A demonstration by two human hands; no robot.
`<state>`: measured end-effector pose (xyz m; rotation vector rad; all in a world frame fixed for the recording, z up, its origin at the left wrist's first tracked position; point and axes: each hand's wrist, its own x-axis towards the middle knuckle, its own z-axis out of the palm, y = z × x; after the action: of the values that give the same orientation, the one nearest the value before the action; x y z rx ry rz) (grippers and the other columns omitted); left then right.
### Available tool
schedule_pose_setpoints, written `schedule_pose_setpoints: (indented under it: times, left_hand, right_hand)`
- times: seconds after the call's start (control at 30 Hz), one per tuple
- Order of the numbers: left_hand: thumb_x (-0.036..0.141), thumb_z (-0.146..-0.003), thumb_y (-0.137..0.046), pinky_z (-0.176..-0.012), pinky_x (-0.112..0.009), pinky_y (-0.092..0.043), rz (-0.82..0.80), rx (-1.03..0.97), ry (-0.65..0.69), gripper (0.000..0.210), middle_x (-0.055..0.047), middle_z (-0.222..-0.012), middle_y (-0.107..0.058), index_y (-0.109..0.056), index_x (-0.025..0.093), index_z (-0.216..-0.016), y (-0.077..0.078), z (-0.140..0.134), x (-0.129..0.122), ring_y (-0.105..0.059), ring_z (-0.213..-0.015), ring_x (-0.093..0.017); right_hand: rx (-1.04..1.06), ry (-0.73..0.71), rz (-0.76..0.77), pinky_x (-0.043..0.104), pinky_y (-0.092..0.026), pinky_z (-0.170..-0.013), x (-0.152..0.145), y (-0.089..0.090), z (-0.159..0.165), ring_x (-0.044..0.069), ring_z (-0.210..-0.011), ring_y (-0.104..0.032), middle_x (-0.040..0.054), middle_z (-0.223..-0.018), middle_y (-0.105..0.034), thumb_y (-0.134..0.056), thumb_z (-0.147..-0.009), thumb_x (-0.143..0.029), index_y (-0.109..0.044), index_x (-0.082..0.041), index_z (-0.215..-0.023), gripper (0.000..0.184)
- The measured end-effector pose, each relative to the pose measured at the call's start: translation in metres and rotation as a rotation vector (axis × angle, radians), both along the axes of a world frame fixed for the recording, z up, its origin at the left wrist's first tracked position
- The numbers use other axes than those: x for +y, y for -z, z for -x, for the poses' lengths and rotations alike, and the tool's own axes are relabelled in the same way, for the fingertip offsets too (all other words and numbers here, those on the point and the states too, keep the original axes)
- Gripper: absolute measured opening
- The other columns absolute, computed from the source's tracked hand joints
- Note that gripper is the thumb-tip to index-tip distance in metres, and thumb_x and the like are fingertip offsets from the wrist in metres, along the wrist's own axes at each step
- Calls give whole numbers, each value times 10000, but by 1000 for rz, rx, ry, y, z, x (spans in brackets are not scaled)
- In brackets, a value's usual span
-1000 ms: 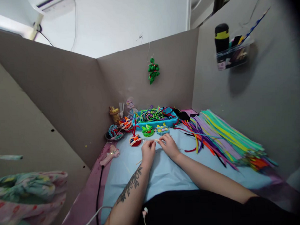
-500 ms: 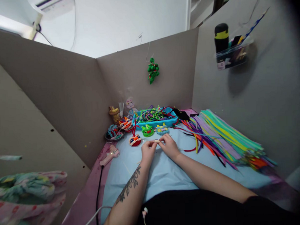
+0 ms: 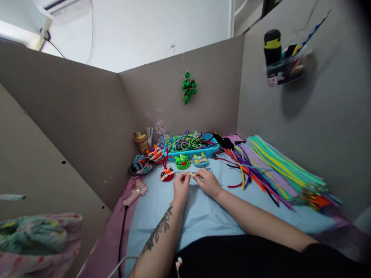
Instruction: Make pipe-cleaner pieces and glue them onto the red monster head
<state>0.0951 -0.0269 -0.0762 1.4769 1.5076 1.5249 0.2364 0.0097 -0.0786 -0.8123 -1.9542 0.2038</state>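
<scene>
Over the blue table cover, my left hand [image 3: 181, 185] and my right hand [image 3: 207, 181] meet fingertip to fingertip. Both pinch a short, pale strip [image 3: 190, 174], which looks like a piece of pipe cleaner; most of it is hidden by the fingers. Just beyond them sit a green pipe-cleaner animal head [image 3: 182, 162] and a blue-and-yellow one [image 3: 200, 159]. A red, white and orange head [image 3: 167, 173] lies to the left of my left hand. Past my right hand, a small dark strip shows on the cover.
Behind the heads stands a blue tray [image 3: 174, 156] of tangled pipe cleaners. Bundled long pipe cleaners [image 3: 274, 164] lie at the right. A pink glue gun [image 3: 136, 193] with a black cord rests at the left, near a dark bowl [image 3: 144, 170]. Grey partitions [image 3: 159, 87] enclose the table.
My hands have shifted very slightly left, and the fingers have changed their hold a little on the pale strip. Everything else stays where it was.
</scene>
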Motion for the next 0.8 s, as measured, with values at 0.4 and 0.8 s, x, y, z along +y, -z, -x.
schedule_pose_setpoints:
  times: [0.4, 0.8]
  left_hand:
    - [308, -813, -596, -694, -322, -521, -107, 181, -39, 270, -93, -925, -661, -635, 127, -1010, -4, -6, -6, -634, -757, -178]
    - [196, -821, -583, -1002, -482, -283, -286, 689, -170, 92, -57, -885, -688, -671, 223, -820, -29, 2, -23, -520, -1045, -263]
  right_hand:
    - [-60, 23, -30, 264, -455, -702, -3, -4, -3, 166, -770, -592, 40, -854, -620, -483, -900, -233, -638, -224, -826, 171]
    - [-183, 56, -63, 264, -424, -723, -8, -11, -6, 169, -792, -577, 42, -864, -627, -499, -908, -270, -644, -219, -840, 168]
